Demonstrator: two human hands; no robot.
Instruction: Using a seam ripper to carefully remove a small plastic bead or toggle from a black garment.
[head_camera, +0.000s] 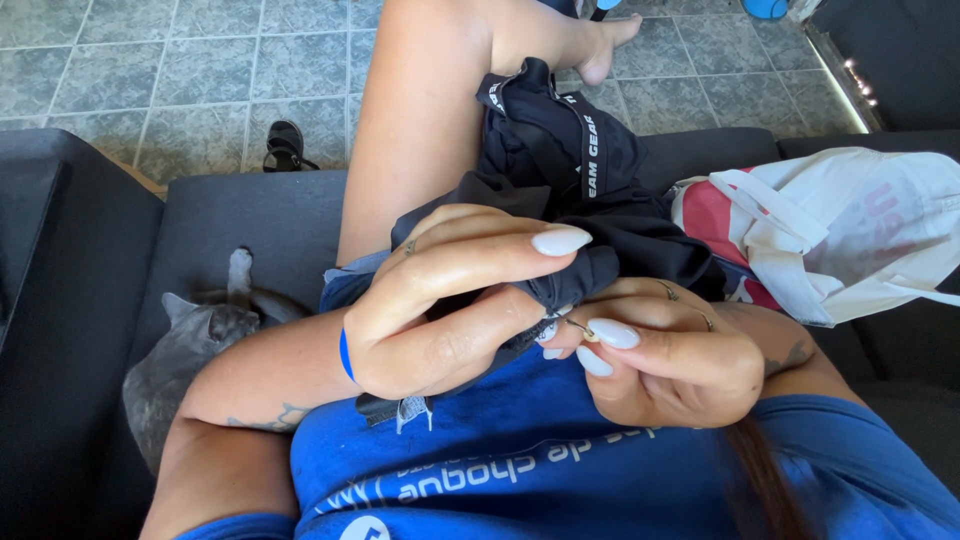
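Grey floor tiles (200, 60) spread at twelve o'clock beyond a dark sofa (250, 215), where a grey cat (185, 350) lies at nine and a white tote bag (850, 230) at three. Over the lap drapes a black garment (560, 150), soft, light and limp (likely to slump unless gathered near the working spot). Left hand (440, 310) bunches a fold of it, clenched. Right hand (670, 360) pinches a thin needle (580, 328); any thread is too fine to make out, and the seam stays hidden.
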